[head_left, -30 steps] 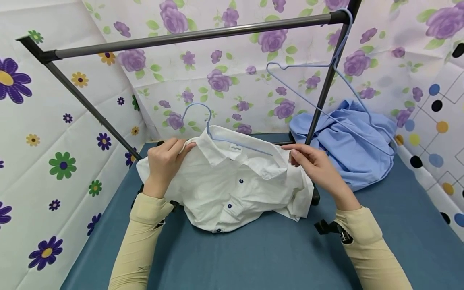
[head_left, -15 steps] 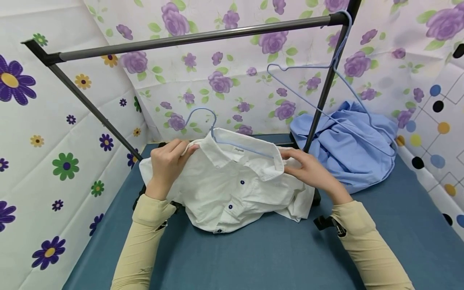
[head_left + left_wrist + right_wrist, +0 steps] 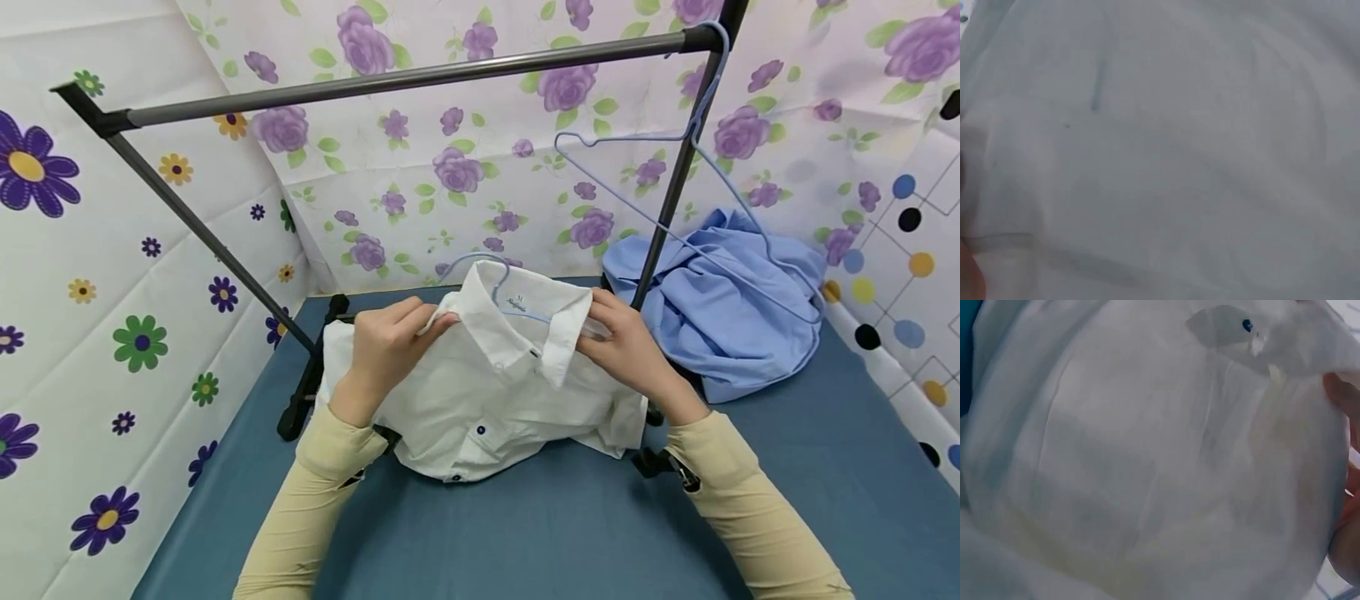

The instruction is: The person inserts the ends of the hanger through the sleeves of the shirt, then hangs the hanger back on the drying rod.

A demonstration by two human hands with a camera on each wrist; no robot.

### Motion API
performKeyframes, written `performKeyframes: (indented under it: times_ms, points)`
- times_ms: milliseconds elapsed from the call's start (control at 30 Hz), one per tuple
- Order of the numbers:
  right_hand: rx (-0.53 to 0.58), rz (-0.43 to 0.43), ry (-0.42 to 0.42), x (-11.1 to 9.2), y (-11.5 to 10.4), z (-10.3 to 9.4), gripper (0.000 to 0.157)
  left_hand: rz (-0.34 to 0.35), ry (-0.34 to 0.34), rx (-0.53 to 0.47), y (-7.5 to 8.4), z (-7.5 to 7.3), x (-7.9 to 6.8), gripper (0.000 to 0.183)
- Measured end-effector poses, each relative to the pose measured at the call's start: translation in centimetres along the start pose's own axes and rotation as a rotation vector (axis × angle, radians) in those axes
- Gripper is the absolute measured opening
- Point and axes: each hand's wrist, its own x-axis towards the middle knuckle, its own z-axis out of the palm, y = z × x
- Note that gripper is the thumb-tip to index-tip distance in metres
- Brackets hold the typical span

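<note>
A white shirt [image 3: 480, 400] with dark buttons lies bunched over the table, its collar raised. Inside the neck opening shows a blue hanger [image 3: 525, 315], its hook tipped back behind the collar. My left hand [image 3: 393, 350] pinches the shirt at the shoulder beside the collar. On the other side, my right hand [image 3: 626, 346] grips the collar's edge, fingertips behind the cloth. White cloth [image 3: 1166, 162] fills the left wrist view, a bit of finger at its lower left. In the right wrist view, fingers [image 3: 1344, 397] hold the shirt [image 3: 1179, 456] near a dark button.
A dark metal rack stands over the table [image 3: 525, 533], its bar [image 3: 405, 79] running across above the shirt. A second blue hanger [image 3: 622, 179] hangs at the rack's right post. Behind it, a light blue cloth [image 3: 735, 308] lies heaped. Patterned sheets [image 3: 457, 167] wall the sides and back.
My right hand has moved from the shoulder onto the collar, which now stands higher. My left hand has shifted right with the shirt, and the hanger's hook has moved right and tipped lower.
</note>
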Motion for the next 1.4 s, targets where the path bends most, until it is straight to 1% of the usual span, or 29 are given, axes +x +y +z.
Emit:
performKeyframes:
  times_ms: [67,133,267,467,533,567,700,800,933,1033,1100,1167,1300,1400]
  points:
    - [0.015,-0.027,0.017,0.2,-0.5,0.2,0.041,-0.001,-0.020,-0.022,0.7,0.5,0.3,0.041]
    - [0.020,-0.046,0.031,0.4,-1.0,0.3,0.040,-0.006,-0.040,-0.039,1.4,0.9,0.6,0.040]
    - [0.009,-0.051,0.057,0.6,-1.7,0.6,0.030,-0.013,-0.082,-0.072,2.4,1.6,1.0,0.036]
    - [0.026,-0.031,0.080,0.5,-2.2,0.9,0.024,-0.012,-0.108,-0.090,2.9,1.9,1.1,0.035]
    - [0.043,-0.029,0.087,0.7,-3.0,0.8,0.023,-0.007,-0.113,-0.085,2.8,1.8,1.1,0.035]
    - [0.050,-0.032,0.092,0.8,-3.6,0.7,0.023,-0.004,-0.114,-0.084,2.7,1.8,1.1,0.034]
    - [0.087,-0.042,0.111,0.6,-3.4,0.5,0.025,0.004,-0.115,-0.089,2.1,1.2,0.9,0.032]
    - [0.105,-0.053,0.144,0.2,-2.0,0.4,0.026,0.013,-0.089,-0.074,1.2,0.5,0.7,0.033]
    - [0.139,-0.050,0.190,0.4,-2.8,-0.5,0.021,0.016,-0.027,-0.011,-0.1,-0.6,0.5,0.037]
    - [0.169,-0.041,0.226,0.4,-3.5,-1.4,0.017,-0.012,0.016,0.011,-0.9,-1.5,0.5,0.040]
    - [0.177,-0.036,0.252,0.4,-3.4,-1.7,0.015,-0.032,0.043,0.014,-1.3,-2.1,0.5,0.042]
    - [0.175,-0.029,0.272,0.2,-2.8,-2.0,0.014,-0.054,0.058,0.008,-1.7,-2.6,0.5,0.043]
    - [0.163,-0.007,0.297,-0.2,-1.9,-2.1,0.014,-0.103,0.065,0.001,-2.3,-3.3,0.2,0.045]
    - [0.163,-0.001,0.303,-0.2,-2.3,-2.2,0.016,-0.140,0.040,0.024,-2.6,-3.7,0.0,0.046]
